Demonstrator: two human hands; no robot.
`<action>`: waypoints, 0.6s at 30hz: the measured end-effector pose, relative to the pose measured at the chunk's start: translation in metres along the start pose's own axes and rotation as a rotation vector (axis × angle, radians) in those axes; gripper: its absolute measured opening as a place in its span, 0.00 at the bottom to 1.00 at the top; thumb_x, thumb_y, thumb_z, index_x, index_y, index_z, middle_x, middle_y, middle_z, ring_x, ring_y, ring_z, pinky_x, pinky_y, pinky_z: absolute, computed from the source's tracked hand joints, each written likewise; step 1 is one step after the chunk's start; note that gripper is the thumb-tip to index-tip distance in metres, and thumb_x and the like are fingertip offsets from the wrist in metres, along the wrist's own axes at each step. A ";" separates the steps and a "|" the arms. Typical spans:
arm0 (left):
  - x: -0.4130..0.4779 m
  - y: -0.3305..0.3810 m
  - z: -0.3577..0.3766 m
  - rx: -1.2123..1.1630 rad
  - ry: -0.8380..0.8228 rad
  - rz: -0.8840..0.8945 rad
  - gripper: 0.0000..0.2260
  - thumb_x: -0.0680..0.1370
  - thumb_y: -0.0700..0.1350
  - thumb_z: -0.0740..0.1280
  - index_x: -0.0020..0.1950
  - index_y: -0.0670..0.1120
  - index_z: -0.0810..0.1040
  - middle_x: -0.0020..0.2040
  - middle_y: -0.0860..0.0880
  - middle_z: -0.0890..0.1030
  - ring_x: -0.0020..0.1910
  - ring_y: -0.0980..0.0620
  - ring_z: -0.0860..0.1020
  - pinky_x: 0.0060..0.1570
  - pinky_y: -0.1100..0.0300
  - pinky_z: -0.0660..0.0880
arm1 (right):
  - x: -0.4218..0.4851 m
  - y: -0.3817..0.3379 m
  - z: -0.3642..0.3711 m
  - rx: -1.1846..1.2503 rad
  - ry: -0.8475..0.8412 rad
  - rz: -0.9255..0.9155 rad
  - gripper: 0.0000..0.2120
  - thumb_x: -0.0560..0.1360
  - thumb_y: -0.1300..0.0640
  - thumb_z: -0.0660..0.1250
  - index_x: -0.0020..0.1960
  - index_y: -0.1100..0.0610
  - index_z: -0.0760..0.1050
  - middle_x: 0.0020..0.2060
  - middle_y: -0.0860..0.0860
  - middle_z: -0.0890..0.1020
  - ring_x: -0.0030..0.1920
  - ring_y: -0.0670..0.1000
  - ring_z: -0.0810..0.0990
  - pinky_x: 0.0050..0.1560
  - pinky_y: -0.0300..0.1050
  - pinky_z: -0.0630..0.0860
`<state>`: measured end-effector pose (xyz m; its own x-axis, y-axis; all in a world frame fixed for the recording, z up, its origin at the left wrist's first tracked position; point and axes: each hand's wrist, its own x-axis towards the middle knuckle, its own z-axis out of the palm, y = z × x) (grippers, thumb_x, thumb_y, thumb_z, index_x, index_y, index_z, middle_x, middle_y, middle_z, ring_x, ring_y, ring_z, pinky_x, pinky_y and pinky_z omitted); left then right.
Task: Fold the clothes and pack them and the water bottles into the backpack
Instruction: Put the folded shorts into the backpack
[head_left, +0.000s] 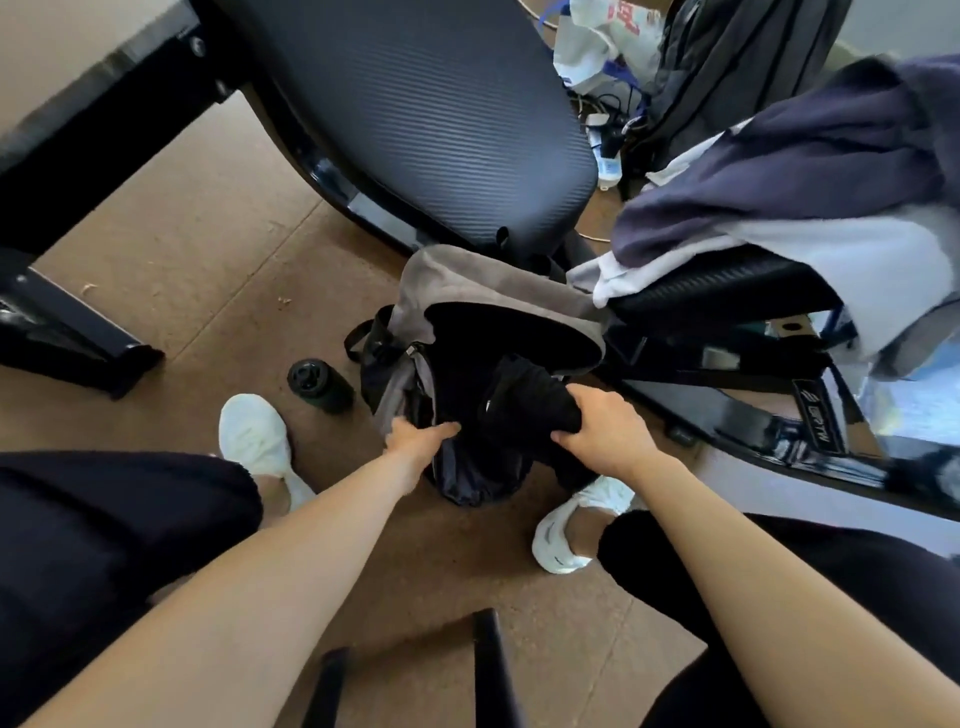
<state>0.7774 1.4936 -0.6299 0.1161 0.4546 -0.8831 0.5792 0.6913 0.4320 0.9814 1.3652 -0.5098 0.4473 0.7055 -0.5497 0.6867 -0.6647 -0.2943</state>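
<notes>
Backpack (467, 280), one, open; one water bottle (319, 387) beside; left hand (415, 441) grips backpack rim, right hand (608, 431) clutches one black garment (530, 400).

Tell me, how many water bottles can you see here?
1: a dark bottle standing on the floor, just left of the backpack. Others may be hidden inside the backpack or in the clutter behind.

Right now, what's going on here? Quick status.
A seated person is packing a backpack that sits open on the floor between their feet. The left hand holds the edge of its opening, and the right hand grips a black garment at the mouth of the bag. A dark water bottle stands on the floor just left of the backpack, not yet packed. More clothes lie piled on the chair to the right.
</notes>
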 end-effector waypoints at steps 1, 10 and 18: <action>0.011 -0.005 0.008 -0.019 -0.009 -0.043 0.54 0.69 0.57 0.81 0.83 0.47 0.49 0.81 0.43 0.60 0.77 0.39 0.64 0.74 0.41 0.67 | 0.007 0.001 0.005 -0.010 0.006 -0.003 0.19 0.75 0.50 0.73 0.64 0.51 0.75 0.57 0.54 0.83 0.59 0.61 0.80 0.56 0.56 0.78; 0.013 -0.028 0.025 -0.105 -0.056 0.128 0.24 0.84 0.34 0.59 0.76 0.55 0.67 0.65 0.56 0.76 0.67 0.50 0.74 0.62 0.54 0.74 | 0.052 -0.010 0.039 -0.054 0.122 -0.074 0.16 0.75 0.53 0.72 0.59 0.55 0.74 0.51 0.55 0.83 0.53 0.63 0.81 0.44 0.52 0.75; -0.055 0.010 0.020 -0.180 -0.035 0.293 0.29 0.84 0.36 0.58 0.84 0.52 0.54 0.76 0.55 0.68 0.71 0.52 0.72 0.67 0.58 0.71 | 0.095 -0.037 0.043 -0.235 0.252 -0.179 0.18 0.71 0.57 0.76 0.57 0.60 0.75 0.51 0.59 0.82 0.52 0.64 0.81 0.46 0.52 0.75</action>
<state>0.7927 1.4644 -0.5804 0.2860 0.6307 -0.7214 0.3663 0.6237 0.6906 0.9738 1.4464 -0.5850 0.4153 0.8630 -0.2878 0.8661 -0.4718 -0.1649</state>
